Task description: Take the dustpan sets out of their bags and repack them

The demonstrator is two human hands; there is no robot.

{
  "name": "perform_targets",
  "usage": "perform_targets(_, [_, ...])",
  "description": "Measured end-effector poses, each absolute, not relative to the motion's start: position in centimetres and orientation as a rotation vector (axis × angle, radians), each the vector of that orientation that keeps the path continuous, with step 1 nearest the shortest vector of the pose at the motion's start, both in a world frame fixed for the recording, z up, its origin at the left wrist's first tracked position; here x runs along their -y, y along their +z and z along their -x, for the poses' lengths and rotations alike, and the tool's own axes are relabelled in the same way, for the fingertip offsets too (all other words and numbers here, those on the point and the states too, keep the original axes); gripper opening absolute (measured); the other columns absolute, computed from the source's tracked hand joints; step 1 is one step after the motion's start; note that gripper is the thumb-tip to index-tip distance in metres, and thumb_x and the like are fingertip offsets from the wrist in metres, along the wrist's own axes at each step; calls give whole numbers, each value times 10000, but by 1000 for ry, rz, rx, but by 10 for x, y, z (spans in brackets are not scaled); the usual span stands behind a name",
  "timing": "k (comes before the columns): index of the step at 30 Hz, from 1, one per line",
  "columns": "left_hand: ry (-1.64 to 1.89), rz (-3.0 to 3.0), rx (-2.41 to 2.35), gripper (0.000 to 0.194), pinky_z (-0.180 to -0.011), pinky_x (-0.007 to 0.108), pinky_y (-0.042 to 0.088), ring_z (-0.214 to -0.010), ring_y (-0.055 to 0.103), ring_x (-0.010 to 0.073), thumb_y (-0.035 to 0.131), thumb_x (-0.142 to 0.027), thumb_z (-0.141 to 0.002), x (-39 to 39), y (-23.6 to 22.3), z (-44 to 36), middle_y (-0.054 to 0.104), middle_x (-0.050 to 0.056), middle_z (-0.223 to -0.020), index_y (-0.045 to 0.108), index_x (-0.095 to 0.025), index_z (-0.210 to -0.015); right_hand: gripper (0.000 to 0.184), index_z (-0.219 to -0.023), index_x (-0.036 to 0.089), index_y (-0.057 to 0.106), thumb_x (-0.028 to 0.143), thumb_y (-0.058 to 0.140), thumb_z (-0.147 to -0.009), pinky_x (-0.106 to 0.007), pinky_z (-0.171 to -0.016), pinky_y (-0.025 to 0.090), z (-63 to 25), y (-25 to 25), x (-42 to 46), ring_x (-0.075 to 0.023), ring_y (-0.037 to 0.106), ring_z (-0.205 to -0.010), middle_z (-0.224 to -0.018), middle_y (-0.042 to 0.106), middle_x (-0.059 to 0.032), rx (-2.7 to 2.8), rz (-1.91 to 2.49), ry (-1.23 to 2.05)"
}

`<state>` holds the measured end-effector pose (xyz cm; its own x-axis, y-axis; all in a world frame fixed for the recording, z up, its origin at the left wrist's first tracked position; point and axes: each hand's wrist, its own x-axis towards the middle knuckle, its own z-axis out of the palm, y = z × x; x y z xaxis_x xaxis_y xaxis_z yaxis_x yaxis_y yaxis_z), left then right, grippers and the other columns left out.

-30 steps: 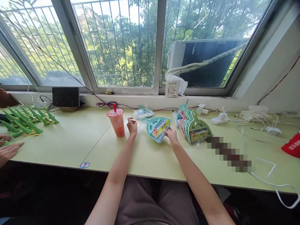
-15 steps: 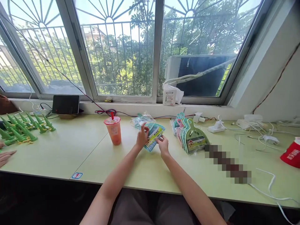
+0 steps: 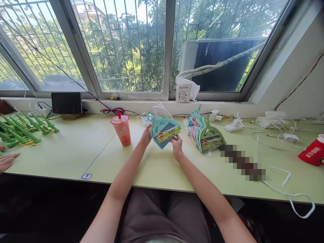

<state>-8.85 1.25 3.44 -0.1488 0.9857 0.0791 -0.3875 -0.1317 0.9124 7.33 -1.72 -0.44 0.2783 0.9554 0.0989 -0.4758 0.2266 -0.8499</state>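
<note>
A teal mini dustpan-and-brush set (image 3: 164,129) with a printed label is lifted a little off the pale green table (image 3: 76,152). My left hand (image 3: 147,133) grips its left edge near the handle, fingers closed. My right hand (image 3: 176,145) pinches its lower right corner. A crumpled clear plastic bag (image 3: 157,111) lies just behind the set. To the right stands a leaning stack of similar packaged dustpan sets (image 3: 204,135) in green, pink and teal.
An orange drink cup (image 3: 121,130) with a red straw stands left of my left hand. Green plastic pieces (image 3: 20,130) and another person's hand (image 3: 7,161) are at the far left. White cables and chargers (image 3: 273,128) and a red pouch (image 3: 312,153) lie to the right.
My left hand came from beside the cup to the teal set. Both hands raised it off the table and tilted it up.
</note>
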Motion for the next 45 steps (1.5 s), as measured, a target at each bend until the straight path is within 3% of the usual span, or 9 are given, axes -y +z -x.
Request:
perform_targets(5, [1167, -1067, -870, 432, -831, 359, 550, -964, 683, 240, 704, -474, -783, -7, 20, 68, 713, 117, -1079, 630, -154, -1065, 424, -985, 141, 606, 303, 710, -607, -352, -807, 550, -82, -6, 9, -204, 669, -850, -879, 714, -90, 607, 849, 1003])
perform_targets(10, [820, -1308, -773, 534, -979, 443, 472, -1178, 596, 272, 697, -532, -780, 5, 18, 65, 610, 112, -1320, 594, -239, -1215, 428, -981, 167, 602, 322, 704, -596, -357, -854, 544, -96, -10, -3, -216, 657, -953, -1021, 694, -98, 567, 853, 931])
perform_targets(14, [1059, -1237, -783, 535, -1088, 470, 359, -1316, 482, 261, 595, -612, -821, 3, 21, 66, 568, 58, -1384, 569, -301, -1256, 403, -931, 174, 605, 305, 718, -567, -359, -840, 549, -96, -10, -5, -211, 652, -938, -1014, 682, -83, 580, 838, 994])
perform_targets(18, [1321, -1055, -648, 484, -1080, 434, 390, -1288, 515, 266, 640, -504, -820, -2, 21, 65, 623, 48, -1314, 591, -261, -1236, 399, -898, 166, 613, 299, 751, -547, -360, -829, 546, -91, -10, 0, -199, 643, -895, -916, 688, -59, 655, 810, 1080])
perform_targets(24, [1168, -877, -780, 321, -1026, 421, 463, -1117, 639, 289, 678, -355, -807, -4, 19, 63, 728, 106, -1082, 694, -127, -1032, 327, -861, 156, 621, 255, 741, -573, -372, -807, 545, -92, -5, -1, -198, 646, -835, -846, 710, -59, 765, 813, 1121])
perform_targets(29, [1011, -1010, -762, 403, -1056, 446, 435, -1201, 592, 319, 756, -312, -755, 1, 15, 52, 697, 109, -1186, 691, -155, -1120, 301, -927, 164, 602, 249, 697, -653, -357, -836, 536, -100, 0, -3, -194, 653, -895, -930, 715, -75, 713, 830, 1010])
perform_targets(34, [1085, -1120, -686, 461, -1131, 445, 366, -1314, 502, 275, 717, -410, -789, 1, 11, 40, 637, 87, -1300, 655, -189, -1188, 310, -934, 190, 598, 191, 712, -645, -328, -846, 521, -105, 8, -2, -189, 649, -902, -1016, 688, -65, 801, 894, 888])
perform_targets(39, [1248, -1215, -831, 604, -1073, 451, 429, -1211, 584, 304, 888, -312, -543, -6, 15, 53, 697, 99, -1176, 665, -169, -1085, 316, -934, 214, 555, 114, 682, -663, -324, -803, 525, -105, 15, -7, -163, 641, -776, -1037, 669, -35, 906, 906, 906])
perform_targets(45, [1192, -1293, -1021, 624, -914, 458, 546, -1027, 675, 302, 900, -350, -468, -6, 25, 69, 734, 90, -1049, 668, -178, -1021, 289, -961, 247, 478, 215, 669, -746, -325, -888, 505, -100, 17, -11, -176, 606, -997, -1055, 651, 6, 888, 723, 1050])
